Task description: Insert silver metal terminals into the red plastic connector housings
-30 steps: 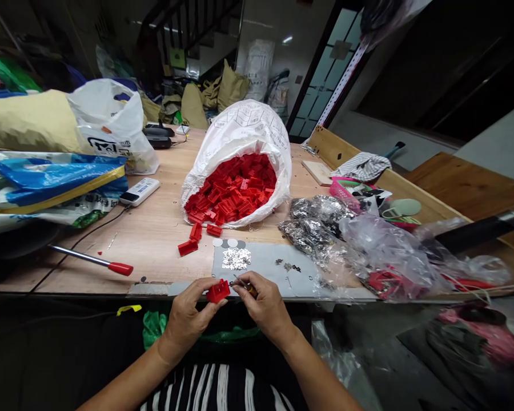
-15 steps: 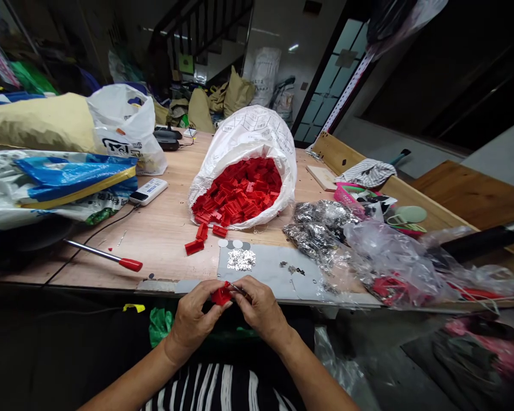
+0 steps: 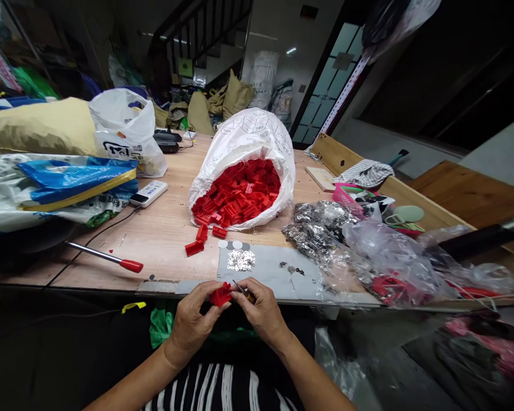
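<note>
My left hand (image 3: pixel 192 317) pinches a small red plastic part (image 3: pixel 221 294) between thumb and fingers, just off the table's front edge. Closed around a slim pointed metal tool (image 3: pixel 241 289), my right hand (image 3: pixel 259 308) keeps the tip beside the red part. A bit of yellow shows at the tool's grip; its exact kind is unclear. Beyond the hands, a grey mat (image 3: pixel 269 273) bears a pile of small shiny metal pieces (image 3: pixel 241 260) and a few darker bits (image 3: pixel 292 268). Loose red parts (image 3: pixel 194 247) lie in front of a white sack (image 3: pixel 257 128) full of similar ones.
At left are a red-handled metal lever (image 3: pixel 131 265), a white power strip (image 3: pixel 149 193) and plastic bags (image 3: pixel 77 182). Clear bags of metal pieces (image 3: pixel 319 237) and a pink basket (image 3: pixel 346 195) crowd the right. A wooden board edge (image 3: pixel 432 205) borders that side.
The tool's tip has come away from the red part's top and now points up beside it. The red part has turned slightly in my left hand.
</note>
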The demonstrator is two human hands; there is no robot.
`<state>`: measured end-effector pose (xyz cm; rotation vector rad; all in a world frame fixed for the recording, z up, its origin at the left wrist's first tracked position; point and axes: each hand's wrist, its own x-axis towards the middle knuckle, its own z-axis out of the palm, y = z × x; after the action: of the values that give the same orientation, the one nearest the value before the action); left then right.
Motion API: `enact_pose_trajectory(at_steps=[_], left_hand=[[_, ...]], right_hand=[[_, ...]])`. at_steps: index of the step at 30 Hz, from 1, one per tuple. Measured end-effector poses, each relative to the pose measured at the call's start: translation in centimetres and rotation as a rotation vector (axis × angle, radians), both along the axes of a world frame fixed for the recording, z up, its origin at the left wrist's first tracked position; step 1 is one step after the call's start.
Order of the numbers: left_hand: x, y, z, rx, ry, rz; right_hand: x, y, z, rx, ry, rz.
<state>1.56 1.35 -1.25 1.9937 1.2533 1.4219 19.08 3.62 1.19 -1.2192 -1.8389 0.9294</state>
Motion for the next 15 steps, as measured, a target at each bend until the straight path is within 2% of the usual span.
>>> enact_pose_trajectory(at_steps=[7, 15], left_hand=[[0.0, -0.1, 0.0, 0.022, 0.004, -0.011], [0.0, -0.3, -0.2, 0.029, -0.004, -0.085]], right_hand=[[0.7, 0.3, -0.7, -0.187, 0.143, -0.008], [0.3, 1.1, -0.2, -0.308, 0.17, 0.103]])
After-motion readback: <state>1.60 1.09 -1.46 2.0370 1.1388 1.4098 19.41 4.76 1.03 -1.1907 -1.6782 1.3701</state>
